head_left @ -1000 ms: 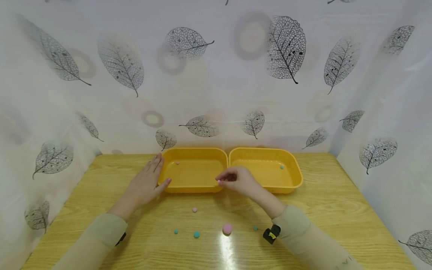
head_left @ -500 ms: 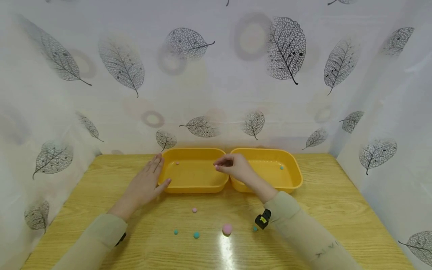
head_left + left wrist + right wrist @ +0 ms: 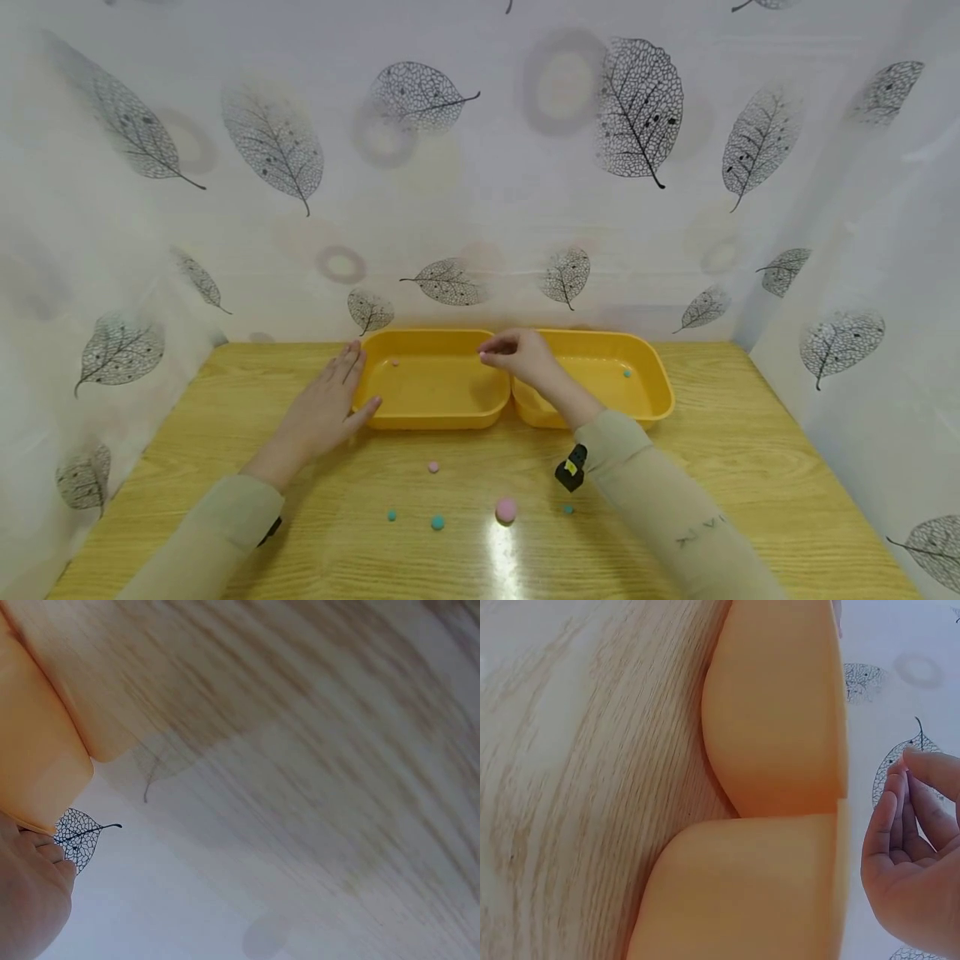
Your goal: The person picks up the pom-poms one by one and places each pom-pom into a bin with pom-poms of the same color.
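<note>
My right hand is over the inner ends of the two yellow trays, pinching a small pink ball between thumb and fingertips. In the right wrist view this hand shows above the tray rims, the ball mostly hidden by the fingers. My left hand rests against the outer end of the left tray, fingers extended and thumb over the front rim. Inside that tray lies a tiny pink ball. The right tray holds a tiny teal ball.
On the wooden table, in front of the trays, lie a small pink ball, a larger pink ball, and teal balls of small sizes. A leaf-patterned curtain hangs behind the trays and along both sides.
My right hand has risen from the left tray's front right corner and moved back over its right end, still pinching the pink ball. The left hand has stayed put.
</note>
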A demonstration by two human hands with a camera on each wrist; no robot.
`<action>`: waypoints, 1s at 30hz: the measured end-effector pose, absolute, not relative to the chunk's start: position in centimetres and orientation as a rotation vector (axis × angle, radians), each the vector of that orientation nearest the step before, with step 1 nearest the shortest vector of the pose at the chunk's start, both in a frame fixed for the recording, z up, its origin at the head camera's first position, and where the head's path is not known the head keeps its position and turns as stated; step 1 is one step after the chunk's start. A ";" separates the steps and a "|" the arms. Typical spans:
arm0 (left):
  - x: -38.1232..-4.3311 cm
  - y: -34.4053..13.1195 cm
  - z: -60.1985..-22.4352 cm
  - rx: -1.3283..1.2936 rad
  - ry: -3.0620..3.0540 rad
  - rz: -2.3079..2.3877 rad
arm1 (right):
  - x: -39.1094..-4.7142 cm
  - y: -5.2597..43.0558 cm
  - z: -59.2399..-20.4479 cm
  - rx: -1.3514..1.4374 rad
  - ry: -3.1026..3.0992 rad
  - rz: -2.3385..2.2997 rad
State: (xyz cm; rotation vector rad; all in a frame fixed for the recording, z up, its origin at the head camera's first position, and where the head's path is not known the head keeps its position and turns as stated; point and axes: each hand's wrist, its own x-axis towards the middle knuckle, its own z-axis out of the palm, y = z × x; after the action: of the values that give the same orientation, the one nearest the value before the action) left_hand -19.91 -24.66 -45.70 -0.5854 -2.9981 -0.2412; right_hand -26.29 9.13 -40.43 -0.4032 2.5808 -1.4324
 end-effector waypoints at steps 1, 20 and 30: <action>-19.9 -24.7 -45.7 -0.586 -3.003 -0.239 | -26.4 9.1 -40.5 -0.390 2.579 -1.433; -19.8 -24.5 -45.5 -0.584 -2.985 -0.243 | -27.0 8.8 -41.7 -0.379 2.551 -1.473; -19.8 -24.5 -45.4 -0.588 -2.987 -0.253 | -26.8 8.8 -41.7 -0.376 2.562 -1.460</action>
State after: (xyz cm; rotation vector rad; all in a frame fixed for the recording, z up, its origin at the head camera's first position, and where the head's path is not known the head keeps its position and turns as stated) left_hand -19.78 -24.45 -45.45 -0.5881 -2.9873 -0.2528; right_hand -26.78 8.82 -41.73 -0.3763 2.5620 -1.4601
